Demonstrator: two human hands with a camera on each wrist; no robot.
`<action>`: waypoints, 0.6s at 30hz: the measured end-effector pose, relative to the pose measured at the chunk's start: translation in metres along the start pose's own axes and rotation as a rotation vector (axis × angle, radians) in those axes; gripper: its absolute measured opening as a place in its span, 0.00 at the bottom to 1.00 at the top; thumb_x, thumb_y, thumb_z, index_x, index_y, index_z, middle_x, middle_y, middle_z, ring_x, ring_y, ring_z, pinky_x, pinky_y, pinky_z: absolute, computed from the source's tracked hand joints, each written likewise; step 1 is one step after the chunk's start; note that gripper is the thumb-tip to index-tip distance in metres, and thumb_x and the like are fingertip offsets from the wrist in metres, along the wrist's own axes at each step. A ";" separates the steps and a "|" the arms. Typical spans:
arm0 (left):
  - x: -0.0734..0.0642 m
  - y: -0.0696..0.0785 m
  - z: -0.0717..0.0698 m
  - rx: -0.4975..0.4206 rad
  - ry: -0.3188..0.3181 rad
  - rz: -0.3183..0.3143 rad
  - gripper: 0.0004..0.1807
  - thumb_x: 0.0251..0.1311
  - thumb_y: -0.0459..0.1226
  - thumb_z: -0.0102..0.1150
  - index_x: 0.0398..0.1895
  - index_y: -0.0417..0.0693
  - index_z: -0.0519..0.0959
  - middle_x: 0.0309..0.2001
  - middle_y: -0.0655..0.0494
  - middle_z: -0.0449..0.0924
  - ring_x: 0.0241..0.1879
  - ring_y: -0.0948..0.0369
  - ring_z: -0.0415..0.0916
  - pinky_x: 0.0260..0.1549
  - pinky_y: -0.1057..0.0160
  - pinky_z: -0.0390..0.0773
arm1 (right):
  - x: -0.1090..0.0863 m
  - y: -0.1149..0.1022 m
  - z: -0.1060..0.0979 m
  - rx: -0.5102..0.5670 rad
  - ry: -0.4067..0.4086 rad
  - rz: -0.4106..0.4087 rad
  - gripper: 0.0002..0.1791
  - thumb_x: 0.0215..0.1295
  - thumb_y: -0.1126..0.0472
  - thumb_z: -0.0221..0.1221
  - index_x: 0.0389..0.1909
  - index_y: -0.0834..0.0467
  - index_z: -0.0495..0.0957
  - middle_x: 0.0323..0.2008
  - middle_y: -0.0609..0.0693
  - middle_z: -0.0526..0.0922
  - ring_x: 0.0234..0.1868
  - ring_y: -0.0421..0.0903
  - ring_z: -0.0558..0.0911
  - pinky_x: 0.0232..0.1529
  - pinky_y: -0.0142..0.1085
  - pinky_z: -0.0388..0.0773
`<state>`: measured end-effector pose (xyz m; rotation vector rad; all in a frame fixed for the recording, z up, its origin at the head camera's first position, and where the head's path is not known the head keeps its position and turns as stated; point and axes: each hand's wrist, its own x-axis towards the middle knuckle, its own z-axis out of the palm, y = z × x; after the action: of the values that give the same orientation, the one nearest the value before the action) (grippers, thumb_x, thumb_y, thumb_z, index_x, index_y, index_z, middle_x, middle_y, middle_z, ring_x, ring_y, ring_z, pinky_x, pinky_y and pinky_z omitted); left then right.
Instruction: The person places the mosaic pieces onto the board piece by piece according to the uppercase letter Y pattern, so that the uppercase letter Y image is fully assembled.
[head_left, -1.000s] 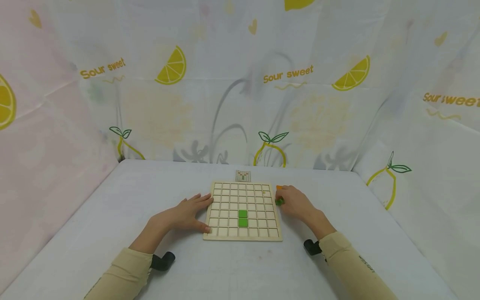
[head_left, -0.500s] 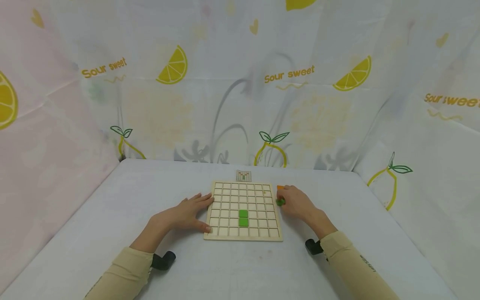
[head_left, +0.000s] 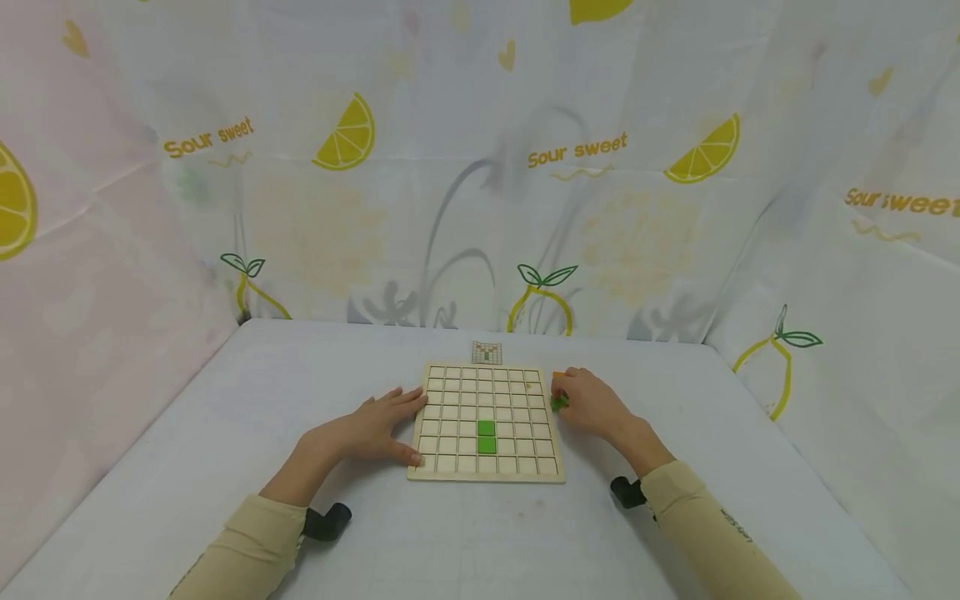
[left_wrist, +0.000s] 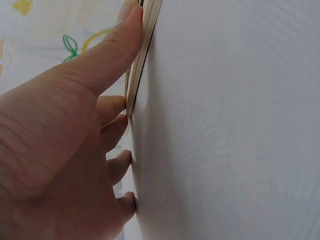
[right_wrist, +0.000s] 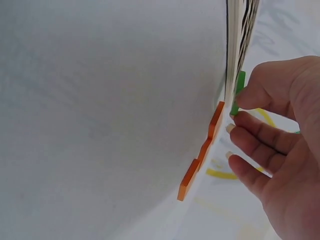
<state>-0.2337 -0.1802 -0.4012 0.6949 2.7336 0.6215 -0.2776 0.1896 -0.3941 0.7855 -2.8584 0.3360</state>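
A wooden grid board (head_left: 486, 477) lies on the table with two green square tiles, the nearer tile (head_left: 487, 445) and the farther one (head_left: 486, 427), in its middle column. My left hand (head_left: 369, 427) rests along the board's left edge, fingers spread and thumb on the rim near the front corner. Just beyond the right edge, my right hand (head_left: 590, 403) pinches a green tile (right_wrist: 241, 82) between thumb and fingertips. Beside those fingers, in the right wrist view, several orange tiles (right_wrist: 189, 180) lie on the table; the head view shows only an orange sliver (head_left: 558, 374) behind the hand.
Behind the board lies a small pattern card (head_left: 487, 352) printed with a coloured grid. The white table (head_left: 480, 542) ends at a hanging lemon-print curtain (head_left: 465, 208) at the back and sides. Each wrist carries a black camera mount.
My right hand has lifted very slightly, tilting the green tile and covering more of the orange behind it. The left hand and the board have stayed put.
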 end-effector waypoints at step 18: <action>0.003 -0.004 0.003 0.017 0.004 -0.002 0.57 0.50 0.60 0.70 0.78 0.44 0.56 0.79 0.46 0.51 0.78 0.38 0.42 0.71 0.28 0.44 | 0.004 -0.011 0.009 0.050 -0.017 -0.030 0.11 0.49 0.74 0.59 0.30 0.55 0.80 0.30 0.47 0.76 0.33 0.42 0.70 0.36 0.36 0.71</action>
<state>-0.2367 -0.1811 -0.4062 0.6952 2.7461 0.6007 -0.2767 0.1764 -0.3996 0.8431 -2.8613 0.3995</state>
